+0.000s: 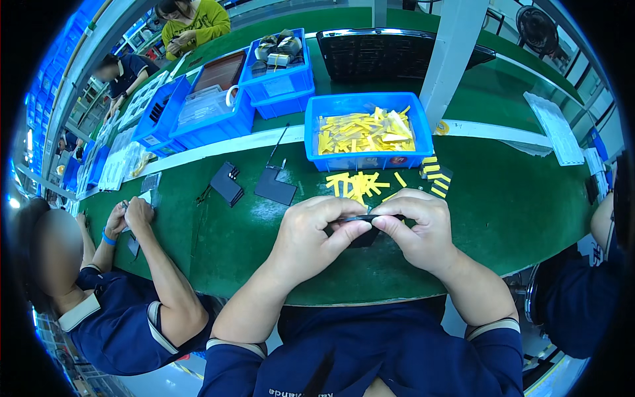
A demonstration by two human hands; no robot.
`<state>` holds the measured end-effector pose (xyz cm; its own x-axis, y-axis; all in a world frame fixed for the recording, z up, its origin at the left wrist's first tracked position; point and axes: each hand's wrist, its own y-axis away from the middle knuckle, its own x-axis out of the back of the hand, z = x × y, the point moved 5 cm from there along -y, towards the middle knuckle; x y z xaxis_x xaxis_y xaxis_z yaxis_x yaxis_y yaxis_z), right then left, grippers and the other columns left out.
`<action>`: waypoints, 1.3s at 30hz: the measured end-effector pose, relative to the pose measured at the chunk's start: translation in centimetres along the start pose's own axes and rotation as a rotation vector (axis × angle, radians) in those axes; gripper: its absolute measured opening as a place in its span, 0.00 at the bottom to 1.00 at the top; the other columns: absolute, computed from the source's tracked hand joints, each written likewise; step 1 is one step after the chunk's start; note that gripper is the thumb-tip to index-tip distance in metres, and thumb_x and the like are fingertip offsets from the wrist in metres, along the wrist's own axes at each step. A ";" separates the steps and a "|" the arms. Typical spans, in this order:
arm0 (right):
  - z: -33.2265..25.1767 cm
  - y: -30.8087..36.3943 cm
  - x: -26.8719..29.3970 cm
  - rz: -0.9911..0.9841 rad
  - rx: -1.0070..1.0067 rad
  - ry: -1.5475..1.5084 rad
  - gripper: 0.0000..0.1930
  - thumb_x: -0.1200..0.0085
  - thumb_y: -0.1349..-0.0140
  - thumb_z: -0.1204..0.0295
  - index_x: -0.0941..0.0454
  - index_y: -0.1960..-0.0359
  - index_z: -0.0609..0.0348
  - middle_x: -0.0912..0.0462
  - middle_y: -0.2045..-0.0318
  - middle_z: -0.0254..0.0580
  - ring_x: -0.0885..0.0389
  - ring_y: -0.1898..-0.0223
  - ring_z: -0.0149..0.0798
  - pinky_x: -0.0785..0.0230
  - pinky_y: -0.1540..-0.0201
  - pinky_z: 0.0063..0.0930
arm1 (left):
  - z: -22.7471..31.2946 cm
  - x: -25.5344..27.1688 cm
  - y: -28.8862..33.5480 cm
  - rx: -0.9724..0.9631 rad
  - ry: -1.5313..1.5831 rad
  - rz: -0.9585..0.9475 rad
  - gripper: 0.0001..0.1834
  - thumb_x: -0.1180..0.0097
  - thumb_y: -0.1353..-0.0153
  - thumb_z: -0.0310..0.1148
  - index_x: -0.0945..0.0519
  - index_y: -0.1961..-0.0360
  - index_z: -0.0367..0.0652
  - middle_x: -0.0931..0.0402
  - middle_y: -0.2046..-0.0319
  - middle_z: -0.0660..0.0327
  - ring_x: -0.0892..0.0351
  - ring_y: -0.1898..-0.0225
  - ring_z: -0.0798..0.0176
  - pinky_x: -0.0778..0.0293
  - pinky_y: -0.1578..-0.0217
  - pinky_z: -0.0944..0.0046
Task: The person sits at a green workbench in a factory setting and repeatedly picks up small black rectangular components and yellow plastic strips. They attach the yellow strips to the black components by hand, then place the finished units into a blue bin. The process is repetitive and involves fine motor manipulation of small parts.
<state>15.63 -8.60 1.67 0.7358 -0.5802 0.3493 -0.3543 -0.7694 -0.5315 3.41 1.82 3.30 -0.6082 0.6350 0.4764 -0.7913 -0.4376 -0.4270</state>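
My left hand (309,233) and my right hand (423,228) meet above the near edge of the green table. Both pinch a thin black part (362,241) between thumbs and fingers. Its full shape is hidden by my fingers. Just beyond my hands lies a loose pile of short yellow strips (357,186). Left of the pile rest a black L-shaped part (276,188) with a thin cable and a second black part (229,184) with small pieces along one side. A black block with yellow strips on it (436,177) is right of the pile.
A blue bin (368,161) of yellow strips stands behind the pile, near a white post (452,59). More blue bins (215,130) line the back left, and a large black panel (374,56) lies beyond. A co-worker (126,311) works close on my left; another person's arm (602,225) is at right.
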 end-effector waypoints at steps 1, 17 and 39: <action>0.0 0.0 0.1 0.000 0.006 0.008 0.04 0.38 0.52 0.76 0.20 0.75 0.62 0.21 0.79 0.42 0.22 0.77 0.39 0.32 0.74 0.28 | -0.1 0.1 0.0 0.079 0.084 0.000 0.06 0.36 0.51 0.25 0.19 0.71 0.37 0.21 0.76 0.58 0.20 0.75 0.65 0.26 0.73 0.68; 0.3 -0.1 0.0 -0.026 -0.058 -0.020 0.06 0.36 0.52 0.75 0.18 0.72 0.62 0.20 0.77 0.41 0.23 0.76 0.36 0.31 0.72 0.26 | -0.5 -0.1 0.0 -0.007 -0.074 -0.049 0.05 0.38 0.49 0.26 0.19 0.70 0.37 0.20 0.75 0.58 0.20 0.74 0.64 0.27 0.72 0.69; 1.1 -0.2 0.0 0.007 -0.133 -0.058 0.07 0.40 0.49 0.75 0.20 0.69 0.64 0.20 0.74 0.43 0.21 0.71 0.37 0.30 0.66 0.26 | -1.4 0.9 0.0 0.116 -0.047 -0.031 0.07 0.41 0.45 0.28 0.20 0.68 0.35 0.21 0.74 0.58 0.22 0.75 0.68 0.27 0.73 0.70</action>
<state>16.33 -8.14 0.91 0.7641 -0.5719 0.2985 -0.4298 -0.7964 -0.4255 3.00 3.28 2.66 -0.5838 0.6200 0.5242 -0.8098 -0.4909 -0.3212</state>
